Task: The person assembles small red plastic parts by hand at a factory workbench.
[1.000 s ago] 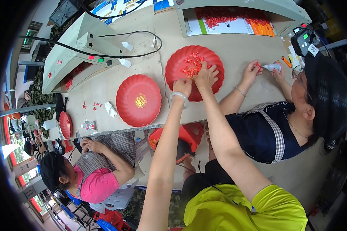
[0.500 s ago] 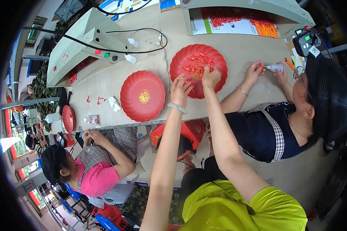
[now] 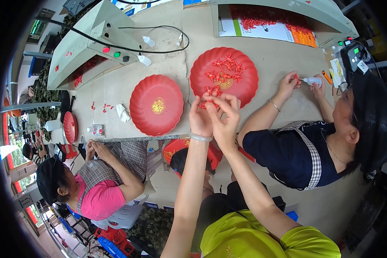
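My left hand (image 3: 201, 116) and my right hand (image 3: 224, 115) are raised together near the front edge of a red scalloped plate (image 3: 245, 86) that carries several small red ornaments (image 3: 222, 71). The fingertips of both hands pinch small red ornaments (image 3: 207, 102) between them. A bracelet circles my left wrist. A second red plate (image 3: 144, 116) with a gold emblem at its centre lies empty to the left on the beige table (image 3: 279, 56).
A person in a dark top at the right holds a small white glue bottle (image 3: 311, 81) over the table. Another person in pink sits at the lower left. A grey machine (image 3: 90, 43) with coloured buttons and a black cable stands at the back left. A box of red pieces sits behind.
Both hands drew back from the ornament plate toward me and came together, now holding small red pieces at the plate's near edge.
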The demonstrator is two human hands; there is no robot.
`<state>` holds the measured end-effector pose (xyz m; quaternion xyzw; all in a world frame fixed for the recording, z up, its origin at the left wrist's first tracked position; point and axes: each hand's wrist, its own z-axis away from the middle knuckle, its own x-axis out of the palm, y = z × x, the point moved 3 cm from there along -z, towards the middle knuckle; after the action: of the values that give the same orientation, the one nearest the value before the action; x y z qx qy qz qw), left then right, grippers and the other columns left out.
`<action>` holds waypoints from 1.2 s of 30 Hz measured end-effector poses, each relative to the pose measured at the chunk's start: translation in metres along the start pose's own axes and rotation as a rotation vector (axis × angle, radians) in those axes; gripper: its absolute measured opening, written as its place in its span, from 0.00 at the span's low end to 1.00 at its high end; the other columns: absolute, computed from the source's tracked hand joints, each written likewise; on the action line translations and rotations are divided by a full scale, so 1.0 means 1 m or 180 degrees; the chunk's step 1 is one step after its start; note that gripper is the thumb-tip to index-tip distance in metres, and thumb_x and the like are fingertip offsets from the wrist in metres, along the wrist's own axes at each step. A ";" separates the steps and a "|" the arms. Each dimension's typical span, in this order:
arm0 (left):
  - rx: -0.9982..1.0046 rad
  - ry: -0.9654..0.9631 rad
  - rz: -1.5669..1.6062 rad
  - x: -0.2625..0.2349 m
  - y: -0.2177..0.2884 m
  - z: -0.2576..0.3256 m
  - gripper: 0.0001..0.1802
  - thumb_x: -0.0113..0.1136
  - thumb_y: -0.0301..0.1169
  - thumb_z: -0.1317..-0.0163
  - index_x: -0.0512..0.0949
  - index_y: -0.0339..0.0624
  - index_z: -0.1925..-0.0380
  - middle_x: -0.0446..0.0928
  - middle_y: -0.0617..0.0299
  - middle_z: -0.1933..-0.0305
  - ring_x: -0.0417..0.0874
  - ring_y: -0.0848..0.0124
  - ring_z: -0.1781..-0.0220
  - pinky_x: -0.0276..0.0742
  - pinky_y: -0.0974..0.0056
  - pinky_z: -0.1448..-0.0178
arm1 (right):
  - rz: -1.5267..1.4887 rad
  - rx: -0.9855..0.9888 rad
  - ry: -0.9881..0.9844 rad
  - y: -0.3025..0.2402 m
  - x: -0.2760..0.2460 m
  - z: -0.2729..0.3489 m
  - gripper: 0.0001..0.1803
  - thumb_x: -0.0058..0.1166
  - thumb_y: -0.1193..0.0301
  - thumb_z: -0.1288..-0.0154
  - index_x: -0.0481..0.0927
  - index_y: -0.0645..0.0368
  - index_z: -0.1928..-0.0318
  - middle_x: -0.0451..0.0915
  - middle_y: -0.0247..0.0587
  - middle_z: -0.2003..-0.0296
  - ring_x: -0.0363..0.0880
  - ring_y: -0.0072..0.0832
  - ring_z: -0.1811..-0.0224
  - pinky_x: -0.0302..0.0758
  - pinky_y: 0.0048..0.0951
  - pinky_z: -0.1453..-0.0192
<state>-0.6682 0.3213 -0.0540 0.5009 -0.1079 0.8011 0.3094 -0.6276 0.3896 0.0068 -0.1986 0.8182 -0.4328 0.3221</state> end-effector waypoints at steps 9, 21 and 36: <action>0.0017 0.0044 -0.0509 -0.013 0.014 0.067 0.17 0.43 0.43 0.32 0.70 0.44 0.74 0.72 0.62 0.75 0.71 0.73 0.73 0.68 0.68 0.68 | -0.3966 0.3144 -0.0430 0.013 -0.012 0.042 0.10 0.49 0.70 0.33 0.74 0.62 0.56 0.76 0.35 0.72 0.72 0.19 0.72 0.69 0.20 0.67; 0.1221 0.0311 -0.1924 -0.020 0.032 0.161 0.15 0.49 0.36 0.33 0.70 0.37 0.52 0.66 0.67 0.73 0.59 0.82 0.79 0.55 0.77 0.73 | -0.2723 0.2738 -0.1639 -0.032 -0.033 0.071 0.12 0.47 0.70 0.32 0.74 0.66 0.55 0.80 0.42 0.70 0.75 0.21 0.73 0.72 0.22 0.66; 0.1201 0.0575 -0.2758 -0.037 0.036 0.199 0.11 0.53 0.31 0.35 0.74 0.33 0.59 0.78 0.62 0.64 0.76 0.81 0.66 0.70 0.76 0.64 | -0.1622 0.1765 -0.2582 -0.051 -0.030 0.083 0.08 0.55 0.76 0.40 0.83 0.64 0.60 0.76 0.34 0.69 0.70 0.14 0.71 0.65 0.13 0.70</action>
<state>-0.5321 0.1824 0.0136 0.4755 0.2852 0.6443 0.5267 -0.5457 0.3319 0.0256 -0.4488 0.4099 -0.5851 0.5369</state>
